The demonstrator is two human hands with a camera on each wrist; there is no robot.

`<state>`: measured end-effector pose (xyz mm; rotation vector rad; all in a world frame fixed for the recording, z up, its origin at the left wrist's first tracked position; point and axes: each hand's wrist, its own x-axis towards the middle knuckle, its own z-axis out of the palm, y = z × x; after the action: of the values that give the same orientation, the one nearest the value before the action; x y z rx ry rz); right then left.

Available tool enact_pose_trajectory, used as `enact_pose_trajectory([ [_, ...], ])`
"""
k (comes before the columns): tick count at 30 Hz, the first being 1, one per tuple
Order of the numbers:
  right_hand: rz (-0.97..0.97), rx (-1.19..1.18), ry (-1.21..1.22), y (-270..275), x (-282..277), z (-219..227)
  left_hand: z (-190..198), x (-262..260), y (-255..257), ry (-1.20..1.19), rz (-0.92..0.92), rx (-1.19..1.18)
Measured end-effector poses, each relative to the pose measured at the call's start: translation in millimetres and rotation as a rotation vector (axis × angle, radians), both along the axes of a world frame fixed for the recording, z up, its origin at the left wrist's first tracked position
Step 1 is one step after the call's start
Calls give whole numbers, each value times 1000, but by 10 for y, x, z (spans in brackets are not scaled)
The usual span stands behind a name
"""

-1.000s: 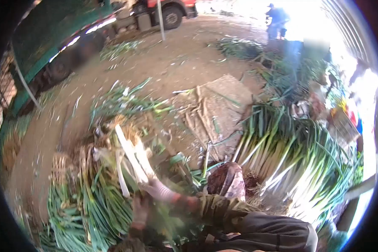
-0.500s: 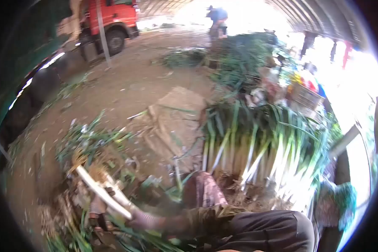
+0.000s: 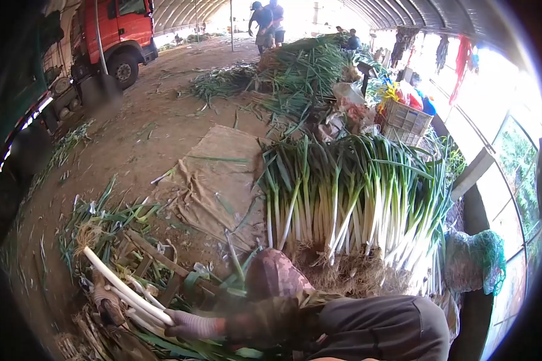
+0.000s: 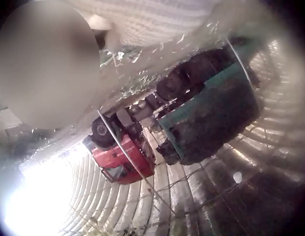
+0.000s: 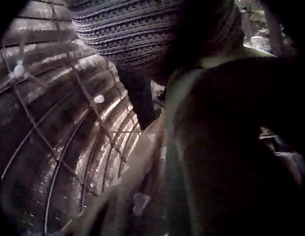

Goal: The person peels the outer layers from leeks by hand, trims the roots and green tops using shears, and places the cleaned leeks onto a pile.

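Observation:
In the head view my gloved right hand (image 3: 193, 325) grips a few long green onions (image 3: 126, 286) by their white stems. Their rooted ends point up and to the left. Left of those stems is my gloved left hand (image 3: 108, 305), darkened at the fingers, close beside the stalks; I cannot tell whether it holds any. Only striped knit of the left glove (image 4: 162, 22) shows in the left wrist view. The right glove (image 5: 137, 37) fills the top of the right wrist view, its fingers hidden. Below the hands lie green leaves and more onions.
A row of green onions (image 3: 343, 204) stands roots-down to the right, beside a green net bundle (image 3: 476, 262). Burlap sacking (image 3: 217, 174) covers the ground ahead. Farther off are a large onion heap (image 3: 307, 69), crates (image 3: 406, 117), people (image 3: 265, 24) and a red truck (image 3: 120, 30).
The head view has turned right and up, bringing the crates and far people into sight. The right hand still holds the onions, which now appear lower and farther left; the left hand stays near them.

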<state>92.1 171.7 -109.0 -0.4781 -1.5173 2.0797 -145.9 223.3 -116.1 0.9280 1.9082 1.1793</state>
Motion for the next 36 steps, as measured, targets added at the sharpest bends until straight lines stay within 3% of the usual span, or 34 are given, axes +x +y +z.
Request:
enact_pose_trajectory([
  [3,156,-6,-89,-184,314,86,33,-90,-1,-2,8,18],
  [5,40,202,28,-292,491,-129,44,-164,-94,-8,27,28],
  [6,42,154,-27,-230,580,-51,58,-236,-192,-21,47,34],
  [8,100,-77,-179,-94,693,228,117,-465,-495,-56,102,37],
  [9,9,-71,-73,-71,554,267,164,-577,-712,-72,133,35],
  [10,48,-256,-24,-57,589,273,184,-651,-952,-100,157,31],
  [12,83,-194,6,-115,369,176,253,-522,-1381,-111,126,11],
  [13,105,-55,26,-200,295,121,230,-369,-1570,-75,81,6],
  [15,172,96,49,-380,221,136,215,286,-1843,120,-115,37],
  [17,233,134,34,-551,213,135,240,805,-2071,511,-362,132],
  [19,221,225,-9,-519,188,-139,543,998,-2076,791,-373,77],
  [20,242,244,-48,-468,196,-174,244,791,-2030,825,-283,10],
  [21,257,261,-108,-352,272,-190,451,887,-1909,-9,-140,68],
  [22,298,265,-156,-258,274,-218,664,987,-1802,-768,241,210],
  [24,419,274,-250,-115,280,-282,387,482,-1761,-848,-106,438],
  [25,479,266,-295,-66,279,-268,594,577,-1768,-801,-223,527],
  [28,539,222,-331,-105,276,-172,670,727,-1807,-808,-310,541],
  [29,383,140,-208,-279,272,-100,669,798,-1756,-743,-184,496],
  [30,368,237,-263,-351,302,-11,644,894,-1698,-687,-70,448],
  [32,322,424,-366,-435,354,113,852,1103,-1764,-764,-94,429],
  [34,335,589,-417,-414,344,52,724,1062,-1756,-820,-94,400],
  [36,349,733,-555,-287,284,-79,649,937,-1684,-611,43,381],
])
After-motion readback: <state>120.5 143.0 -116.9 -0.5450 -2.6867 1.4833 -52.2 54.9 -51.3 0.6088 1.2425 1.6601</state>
